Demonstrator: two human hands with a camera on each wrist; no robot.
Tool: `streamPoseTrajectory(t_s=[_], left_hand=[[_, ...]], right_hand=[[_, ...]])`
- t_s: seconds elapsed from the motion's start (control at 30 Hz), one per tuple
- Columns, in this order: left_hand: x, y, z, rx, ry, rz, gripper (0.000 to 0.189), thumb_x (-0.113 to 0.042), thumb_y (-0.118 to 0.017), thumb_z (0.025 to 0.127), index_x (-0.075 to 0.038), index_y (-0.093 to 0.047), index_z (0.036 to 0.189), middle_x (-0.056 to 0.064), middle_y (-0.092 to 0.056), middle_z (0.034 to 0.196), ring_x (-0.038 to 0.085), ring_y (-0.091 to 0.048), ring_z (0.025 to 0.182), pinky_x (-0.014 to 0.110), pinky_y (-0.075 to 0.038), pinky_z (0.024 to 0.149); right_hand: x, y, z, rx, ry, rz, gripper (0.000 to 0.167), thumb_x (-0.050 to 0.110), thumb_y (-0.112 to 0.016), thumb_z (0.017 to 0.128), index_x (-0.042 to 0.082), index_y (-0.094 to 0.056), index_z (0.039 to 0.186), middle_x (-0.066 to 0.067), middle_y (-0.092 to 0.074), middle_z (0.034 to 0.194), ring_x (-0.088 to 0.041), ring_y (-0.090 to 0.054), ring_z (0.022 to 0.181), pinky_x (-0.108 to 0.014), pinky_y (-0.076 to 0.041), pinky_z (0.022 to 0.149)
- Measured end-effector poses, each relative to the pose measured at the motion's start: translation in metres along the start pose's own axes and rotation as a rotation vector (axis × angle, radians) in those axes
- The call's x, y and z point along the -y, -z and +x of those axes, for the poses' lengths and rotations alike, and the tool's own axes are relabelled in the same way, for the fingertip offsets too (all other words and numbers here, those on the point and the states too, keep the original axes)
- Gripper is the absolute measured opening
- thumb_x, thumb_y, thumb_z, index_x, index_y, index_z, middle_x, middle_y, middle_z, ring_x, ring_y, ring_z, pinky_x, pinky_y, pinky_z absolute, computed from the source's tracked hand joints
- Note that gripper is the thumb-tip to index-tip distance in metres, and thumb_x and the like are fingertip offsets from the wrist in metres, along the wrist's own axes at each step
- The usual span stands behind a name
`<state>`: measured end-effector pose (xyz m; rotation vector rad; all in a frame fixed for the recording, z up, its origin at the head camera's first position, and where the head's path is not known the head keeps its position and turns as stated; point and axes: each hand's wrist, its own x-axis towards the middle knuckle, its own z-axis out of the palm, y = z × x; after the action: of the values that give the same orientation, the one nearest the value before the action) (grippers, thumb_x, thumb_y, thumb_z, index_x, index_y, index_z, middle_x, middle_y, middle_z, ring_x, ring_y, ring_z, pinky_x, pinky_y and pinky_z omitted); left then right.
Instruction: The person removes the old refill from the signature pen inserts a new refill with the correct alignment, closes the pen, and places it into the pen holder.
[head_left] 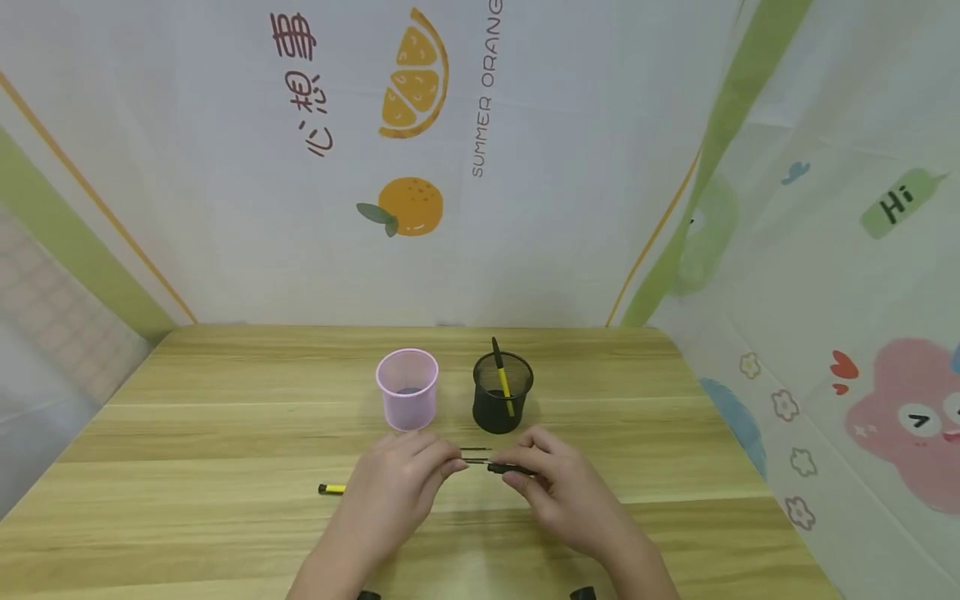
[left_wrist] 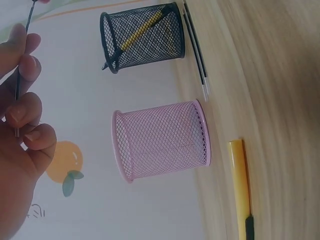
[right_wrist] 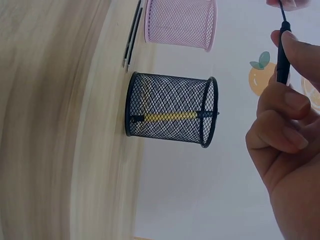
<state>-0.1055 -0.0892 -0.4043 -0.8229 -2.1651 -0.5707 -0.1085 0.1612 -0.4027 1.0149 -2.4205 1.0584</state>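
Between the fingers of my left hand [head_left: 408,479] is a thin dark pen refill [left_wrist: 18,85], pinched near its clear end. My right hand [head_left: 558,487] grips a short black pen part [right_wrist: 283,55] between thumb and fingers. The refill's far end meets the tip of that black part; whether it sits inside cannot be told. Beyond the hands, two more thin refills [right_wrist: 132,37] lie side by side on the table. A yellow pen barrel [left_wrist: 240,185] with a black end lies left of my left hand, partly hidden by it in the head view.
A pink mesh pen cup [head_left: 408,408] stands behind my left hand. Right of it is a black mesh pen cup [head_left: 491,417] with a yellow and black pen [head_left: 501,367] leaning inside. Printed cloth hangs behind the wooden table [head_left: 187,417]. Dark objects show at the bottom edge.
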Motion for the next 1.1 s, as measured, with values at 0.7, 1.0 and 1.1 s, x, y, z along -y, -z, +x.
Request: streamPoseTrajectory(t_s=[0.7, 1.0, 1.1], left_hand=[[-0.014, -0.004, 0.001, 0.105, 0.013, -0.051, 0.017, -0.008, -0.077, 0.095, -0.014, -0.073, 0.111, -0.007, -0.078, 0.092, 0.007, -0.069, 0.078, 0.023, -0.059, 0.071], [-0.017, -0.002, 0.001, 0.141, 0.09, -0.073, 0.023, 0.001, -0.072, 0.095, -0.012, -0.072, 0.114, -0.002, -0.08, 0.1, 0.011, -0.075, 0.088, 0.027, -0.063, 0.078], [-0.017, -0.002, 0.0, 0.125, 0.09, -0.08, 0.022, 0.002, -0.073, 0.095, -0.012, -0.072, 0.112, -0.003, -0.079, 0.099, 0.011, -0.075, 0.088, 0.026, -0.063, 0.079]], right_hand=[[0.009, -0.002, 0.003, 0.054, 0.01, -0.052, 0.022, 0.009, -0.082, 0.091, 0.02, -0.082, 0.111, 0.01, -0.058, 0.095, 0.005, -0.05, 0.076, -0.014, -0.049, 0.067], [0.011, -0.002, 0.001, 0.103, 0.006, -0.077, 0.021, 0.01, -0.08, 0.094, 0.022, -0.081, 0.111, 0.013, -0.06, 0.094, 0.006, -0.051, 0.078, -0.014, -0.049, 0.07], [0.01, -0.002, 0.001, 0.106, 0.003, -0.077, 0.021, 0.011, -0.08, 0.094, 0.022, -0.081, 0.112, 0.013, -0.06, 0.093, 0.006, -0.051, 0.077, -0.014, -0.049, 0.07]])
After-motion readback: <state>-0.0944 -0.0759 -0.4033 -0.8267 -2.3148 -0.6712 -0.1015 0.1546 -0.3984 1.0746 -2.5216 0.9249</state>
